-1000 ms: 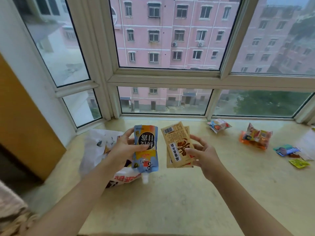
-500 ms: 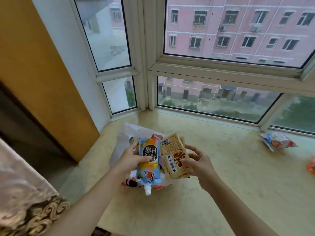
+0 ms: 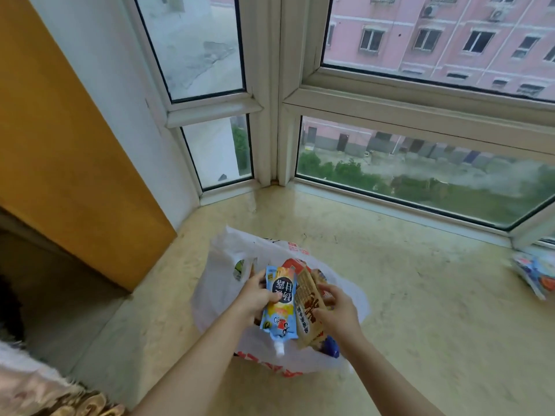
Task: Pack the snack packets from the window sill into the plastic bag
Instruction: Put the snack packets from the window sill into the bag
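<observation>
Packets sit in both your hands, right over the white plastic bag [image 3: 222,283] lying on the window sill [image 3: 420,310]. Your left hand [image 3: 255,298] curls its fingers [image 3: 256,279] around the blue spouted pouch [image 3: 279,304], spout pointing down. Your right hand [image 3: 338,310] pinches the brown snack packets [image 3: 307,307], touching the pouch's side. Another colourful packet [image 3: 534,274] lies well apart on the sill's right edge.
</observation>
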A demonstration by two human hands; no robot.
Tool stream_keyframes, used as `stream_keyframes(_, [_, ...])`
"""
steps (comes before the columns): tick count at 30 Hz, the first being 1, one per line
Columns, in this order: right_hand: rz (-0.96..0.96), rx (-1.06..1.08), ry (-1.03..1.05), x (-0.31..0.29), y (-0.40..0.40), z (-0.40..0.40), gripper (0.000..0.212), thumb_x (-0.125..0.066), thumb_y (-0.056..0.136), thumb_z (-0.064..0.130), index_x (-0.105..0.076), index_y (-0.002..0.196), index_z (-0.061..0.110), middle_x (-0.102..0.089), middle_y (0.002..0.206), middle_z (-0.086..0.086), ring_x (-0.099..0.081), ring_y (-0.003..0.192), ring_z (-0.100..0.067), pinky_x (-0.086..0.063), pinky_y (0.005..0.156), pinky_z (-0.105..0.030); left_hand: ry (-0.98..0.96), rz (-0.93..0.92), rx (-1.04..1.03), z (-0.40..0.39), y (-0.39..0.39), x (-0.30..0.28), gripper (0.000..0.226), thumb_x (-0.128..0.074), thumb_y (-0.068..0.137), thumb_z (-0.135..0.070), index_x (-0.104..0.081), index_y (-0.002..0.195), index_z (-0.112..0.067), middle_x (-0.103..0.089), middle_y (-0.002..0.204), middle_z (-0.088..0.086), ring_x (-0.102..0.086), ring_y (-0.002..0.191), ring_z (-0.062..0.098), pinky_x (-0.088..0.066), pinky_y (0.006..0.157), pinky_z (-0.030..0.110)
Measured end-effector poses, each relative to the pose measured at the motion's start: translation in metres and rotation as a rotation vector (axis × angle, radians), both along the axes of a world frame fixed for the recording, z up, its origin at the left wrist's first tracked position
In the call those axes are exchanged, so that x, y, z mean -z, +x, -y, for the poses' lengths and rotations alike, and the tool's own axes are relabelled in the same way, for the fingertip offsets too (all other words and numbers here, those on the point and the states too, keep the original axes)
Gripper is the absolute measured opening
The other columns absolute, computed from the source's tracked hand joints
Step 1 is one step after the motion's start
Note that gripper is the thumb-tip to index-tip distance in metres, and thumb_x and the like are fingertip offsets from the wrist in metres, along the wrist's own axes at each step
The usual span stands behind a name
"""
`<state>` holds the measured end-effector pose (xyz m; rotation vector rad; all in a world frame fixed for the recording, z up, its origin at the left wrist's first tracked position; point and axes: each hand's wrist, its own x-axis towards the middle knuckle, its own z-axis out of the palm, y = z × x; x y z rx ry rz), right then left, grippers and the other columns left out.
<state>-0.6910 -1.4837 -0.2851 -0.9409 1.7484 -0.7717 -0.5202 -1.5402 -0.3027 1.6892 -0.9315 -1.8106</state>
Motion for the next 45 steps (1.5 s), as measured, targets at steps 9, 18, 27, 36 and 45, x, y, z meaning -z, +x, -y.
stream_keyframes(9, [-0.015, -0.005, 0.001, 0.031, 0.014, 0.023, 0.059, -0.052, 0.080, -0.008, -0.040, 0.118, 0.036, -0.055, 0.120, 0.005, -0.055, 0.110, -0.013, -0.053, 0.089, -0.035, -0.237, 0.235, 0.218, 0.033, 0.016, 0.032, 0.082, -0.068, 0.083, 0.000, -0.024, 0.148, -0.026, -0.038, 0.140, -0.007, -0.040, 0.128, 0.014, -0.046, 0.088, 0.027])
stream_keyframes(18, [0.035, -0.010, -0.024, 0.014, 0.006, 0.016, 0.059, -0.059, 0.084, -0.001, -0.047, 0.136, 0.023, -0.054, 0.127, 0.008, -0.054, 0.110, -0.007, -0.053, 0.090, -0.031, -0.450, 0.417, 0.479, 0.033, 0.014, 0.034, 0.064, -0.075, 0.072, -0.007, -0.046, 0.127, -0.019, -0.051, 0.126, 0.003, -0.053, 0.117, 0.022, -0.051, 0.092, 0.040])
stream_keyframes(27, [-0.778, -0.466, -0.109, 0.043, 0.018, -0.040, 0.033, -0.068, 0.077, 0.029, -0.058, 0.108, 0.026, -0.063, 0.106, 0.008, -0.060, 0.098, -0.018, -0.050, 0.078, -0.035, -0.552, 1.292, 1.149, 0.006, 0.049, 0.049, 0.099, -0.051, 0.083, -0.068, -0.005, 0.152, -0.014, -0.039, 0.147, 0.009, -0.043, 0.131, 0.026, -0.016, 0.115, 0.046])
stream_keyframes(36, [-1.106, -0.744, -0.140, 0.089, 0.057, -0.068, 0.070, -0.093, 0.041, 0.034, -0.072, 0.106, 0.020, -0.073, 0.093, 0.002, -0.059, 0.118, -0.028, -0.023, 0.102, -0.065, -0.750, 1.264, 1.399, -0.018, 0.090, 0.043, 0.053, -0.067, 0.082, -0.024, -0.049, 0.130, -0.013, -0.064, 0.120, 0.005, -0.041, 0.129, 0.022, -0.005, 0.116, 0.046])
stream_keyframes(45, [-1.055, -0.525, -0.541, 0.052, 0.058, -0.075, 0.031, -0.087, 0.054, 0.012, -0.066, 0.072, 0.027, -0.061, 0.071, 0.010, -0.065, 0.070, -0.014, -0.041, 0.094, -0.043, -1.849, 1.077, 0.983, -0.046, 0.139, -0.003, 0.022, -0.053, 0.086, -0.005, -0.054, 0.071, -0.022, -0.051, 0.075, -0.007, -0.045, 0.078, 0.014, -0.035, 0.088, 0.030])
